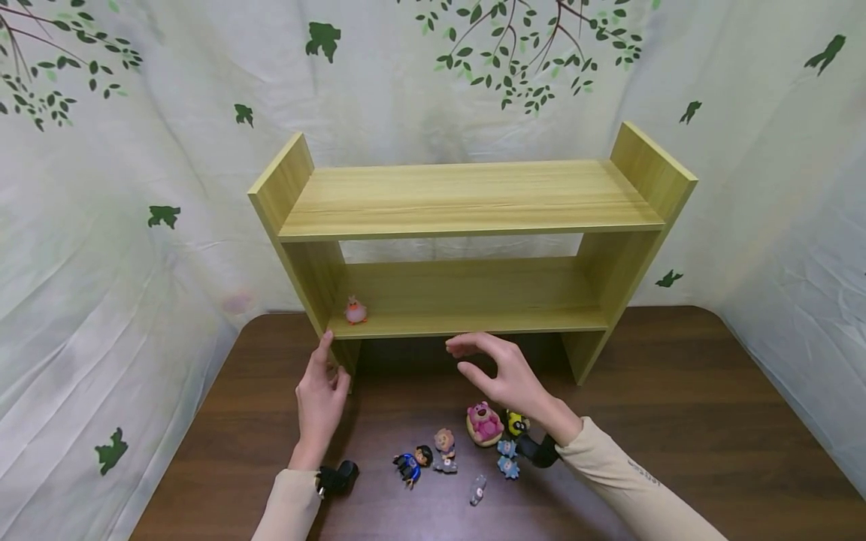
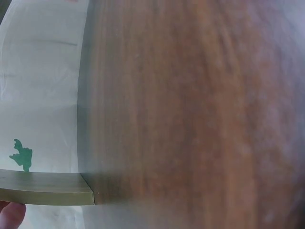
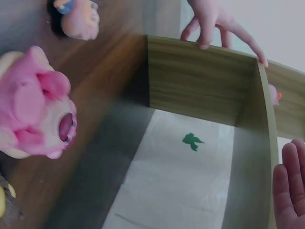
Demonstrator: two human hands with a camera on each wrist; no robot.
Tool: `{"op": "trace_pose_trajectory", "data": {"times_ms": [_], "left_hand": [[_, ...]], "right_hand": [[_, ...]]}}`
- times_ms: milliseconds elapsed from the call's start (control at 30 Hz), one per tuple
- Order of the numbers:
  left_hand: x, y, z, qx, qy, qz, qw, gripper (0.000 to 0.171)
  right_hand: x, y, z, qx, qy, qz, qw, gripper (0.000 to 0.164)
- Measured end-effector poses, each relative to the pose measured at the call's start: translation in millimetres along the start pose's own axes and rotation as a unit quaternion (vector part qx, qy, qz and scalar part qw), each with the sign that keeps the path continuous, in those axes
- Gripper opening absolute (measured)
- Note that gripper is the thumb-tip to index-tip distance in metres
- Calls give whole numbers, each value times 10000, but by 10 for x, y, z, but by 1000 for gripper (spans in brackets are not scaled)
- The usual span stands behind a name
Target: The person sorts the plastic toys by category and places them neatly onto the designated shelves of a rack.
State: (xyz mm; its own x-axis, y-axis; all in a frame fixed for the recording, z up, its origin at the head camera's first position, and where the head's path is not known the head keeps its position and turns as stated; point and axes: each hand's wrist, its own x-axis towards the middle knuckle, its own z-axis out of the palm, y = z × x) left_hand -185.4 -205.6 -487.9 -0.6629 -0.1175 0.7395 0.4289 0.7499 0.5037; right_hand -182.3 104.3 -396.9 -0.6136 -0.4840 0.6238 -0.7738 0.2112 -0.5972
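My left hand (image 1: 321, 394) touches the front edge of the left side panel of a light wooden shelf (image 1: 467, 199), its index fingertip at the middle board's corner. In the right wrist view, that hand's fingers (image 3: 205, 36) lie along the panel edge. A small pink toy figure (image 1: 355, 310) with an orange beak and feet stands at the left end of the middle board. Before that board hovers my right hand (image 1: 504, 372), fingers loosely bent and holding nothing. Beneath it on the table sits a pink bear figure (image 1: 484, 424).
On the dark wooden table (image 1: 704, 421) lie several more toys: a black-haired figure in blue (image 1: 410, 464), a curly-haired figure (image 1: 444, 442), a light blue figure (image 1: 507, 460), a small greyish figure (image 1: 477, 490) and a yellow-and-black one (image 1: 517, 424). A leaf-print curtain (image 1: 169, 135) hangs behind.
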Motion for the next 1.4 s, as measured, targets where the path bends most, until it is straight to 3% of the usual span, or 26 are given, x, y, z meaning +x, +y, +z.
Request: {"op": "trace_pose_trajectory", "data": {"times_ms": [667, 900, 1200, 1400], "left_hand": [[-5, 6, -10, 3, 16, 64, 10000, 82], [-3, 12, -13, 29, 33, 111, 9999, 82], [-4, 8, -20, -12, -24, 45, 10000, 83], [-8, 1, -11, 26, 49, 110, 9999, 82]], "right_hand": [[-367, 175, 248, 263, -354, 210, 9988, 33], [-508, 200, 339, 463, -758, 657, 9939, 36], [-600, 258, 450, 133, -1119, 426, 9927, 36], [-621, 224, 500, 29, -1504, 685, 9862, 34]]}}
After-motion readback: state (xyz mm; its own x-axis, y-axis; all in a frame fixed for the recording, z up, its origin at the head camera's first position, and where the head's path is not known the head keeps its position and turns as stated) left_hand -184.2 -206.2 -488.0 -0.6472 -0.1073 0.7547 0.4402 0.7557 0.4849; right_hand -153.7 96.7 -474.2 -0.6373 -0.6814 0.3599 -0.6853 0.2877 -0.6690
